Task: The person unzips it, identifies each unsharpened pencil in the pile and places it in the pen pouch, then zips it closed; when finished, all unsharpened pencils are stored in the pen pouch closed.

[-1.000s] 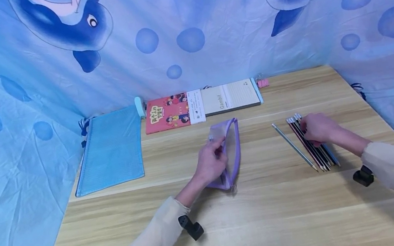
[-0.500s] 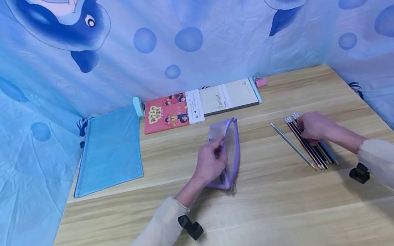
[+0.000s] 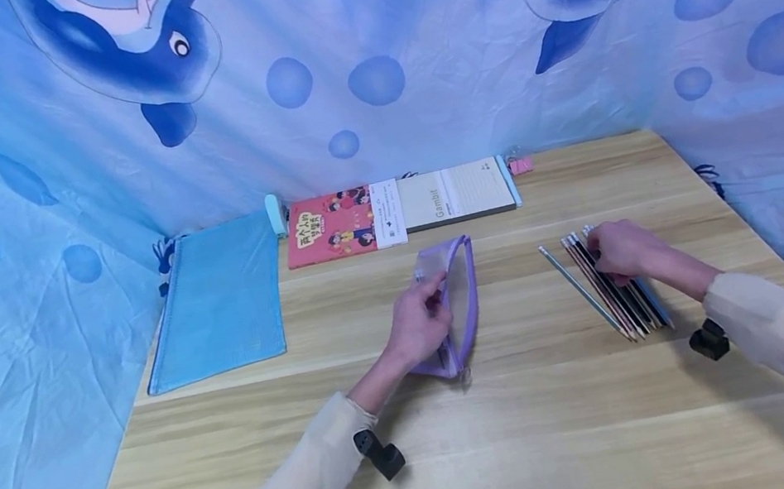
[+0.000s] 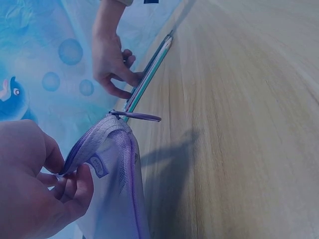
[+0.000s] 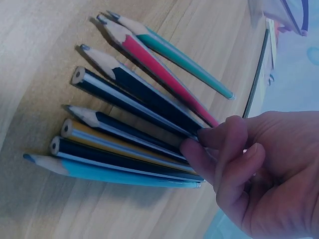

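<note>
1. Head view: the left hand (image 3: 420, 326) pinches the open edge of a translucent purple mesh pouch (image 3: 454, 302) lying mid-tabletop (image 3: 538, 424); the right hand (image 3: 619, 250), fingers curled, rests on a row of pencils (image 3: 613, 293) to the right
2. Left wrist view: thumb and fingers (image 4: 75, 186) grip the pouch rim by its zipper
3. Right wrist view: bent fingertips (image 5: 209, 149) press on the sharpened pencils, which are teal, red, navy, yellow and blue
</note>
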`<state>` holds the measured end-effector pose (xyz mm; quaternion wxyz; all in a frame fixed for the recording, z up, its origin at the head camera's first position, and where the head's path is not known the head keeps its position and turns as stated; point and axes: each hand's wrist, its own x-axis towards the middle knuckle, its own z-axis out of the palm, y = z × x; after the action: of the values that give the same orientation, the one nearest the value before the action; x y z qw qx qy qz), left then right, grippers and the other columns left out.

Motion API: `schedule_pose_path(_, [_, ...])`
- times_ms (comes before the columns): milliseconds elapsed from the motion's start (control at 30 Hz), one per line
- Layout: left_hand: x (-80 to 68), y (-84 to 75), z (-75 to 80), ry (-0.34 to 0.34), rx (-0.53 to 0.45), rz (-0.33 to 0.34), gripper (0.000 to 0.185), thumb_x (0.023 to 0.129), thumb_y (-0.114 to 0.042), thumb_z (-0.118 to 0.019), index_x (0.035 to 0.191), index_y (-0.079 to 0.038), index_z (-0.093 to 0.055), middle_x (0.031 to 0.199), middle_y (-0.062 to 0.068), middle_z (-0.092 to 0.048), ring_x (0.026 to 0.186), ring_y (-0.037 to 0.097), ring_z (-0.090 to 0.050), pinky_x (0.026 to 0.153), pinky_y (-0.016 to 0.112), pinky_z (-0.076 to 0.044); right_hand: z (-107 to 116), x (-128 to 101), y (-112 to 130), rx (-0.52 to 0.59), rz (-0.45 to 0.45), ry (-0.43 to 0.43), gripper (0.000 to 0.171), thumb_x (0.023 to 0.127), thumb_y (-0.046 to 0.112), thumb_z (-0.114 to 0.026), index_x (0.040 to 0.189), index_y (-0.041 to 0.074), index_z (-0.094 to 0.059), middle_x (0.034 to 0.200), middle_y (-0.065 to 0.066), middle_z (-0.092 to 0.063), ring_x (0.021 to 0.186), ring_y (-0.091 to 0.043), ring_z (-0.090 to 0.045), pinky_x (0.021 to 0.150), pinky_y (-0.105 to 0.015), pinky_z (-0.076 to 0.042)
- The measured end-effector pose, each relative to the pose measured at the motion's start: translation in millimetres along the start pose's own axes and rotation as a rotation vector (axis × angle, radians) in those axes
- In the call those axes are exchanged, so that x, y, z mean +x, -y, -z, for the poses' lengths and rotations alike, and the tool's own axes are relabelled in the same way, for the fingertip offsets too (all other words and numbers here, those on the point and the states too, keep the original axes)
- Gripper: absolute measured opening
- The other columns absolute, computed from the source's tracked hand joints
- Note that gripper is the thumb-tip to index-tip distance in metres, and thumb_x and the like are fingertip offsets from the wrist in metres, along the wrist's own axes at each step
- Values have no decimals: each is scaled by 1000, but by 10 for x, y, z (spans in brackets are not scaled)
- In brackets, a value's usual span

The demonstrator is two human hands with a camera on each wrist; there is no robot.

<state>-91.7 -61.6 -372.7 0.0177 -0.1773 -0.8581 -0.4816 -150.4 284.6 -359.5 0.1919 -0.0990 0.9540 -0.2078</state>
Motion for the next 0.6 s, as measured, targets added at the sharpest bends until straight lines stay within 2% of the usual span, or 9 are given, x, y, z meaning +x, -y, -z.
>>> schedule_pose_path(100, [5,4,5,0,-6,6,56,78,10,-57,134,12,-54,96,17,-62,84,24,-60,72,26,-55,19,35,8,-14,30,-14,26,82,-3,-60,105,-16,-58,60,-7,-60,48,-17,-61,48,-31,-53])
schedule_pose_path(167, [16,-7,12,9,-9,33,57,80,11,-59,137,10,-52,99,18,-63,86,26,-60,73,27,-55,32,54,14,-28,41,-21,24,83,0,-63,101,-15,-58,61,-7,-61,47,-17,-61,50,-32,-54])
schedule_pose_path(333, [26,12,-9,24,13,54,58,80,12,-60,138,8,-52,100,17,-64,88,26,-60,73,26,-55,26,59,31,-39,13,-6,28,82,2,-66,102,-16,-57,71,-11,-63,50,-17,-63,54,-35,-56])
schedule_pose_path(600, [17,12,-33,42,12,76,60,80,12,-61,139,7,-51,100,16,-63,88,24,-59,73,26,-54,-31,58,35,-71,-49,-16,33,80,3,-65,108,-12,-56,72,-11,-62,52,-18,-63,50,-33,-50])
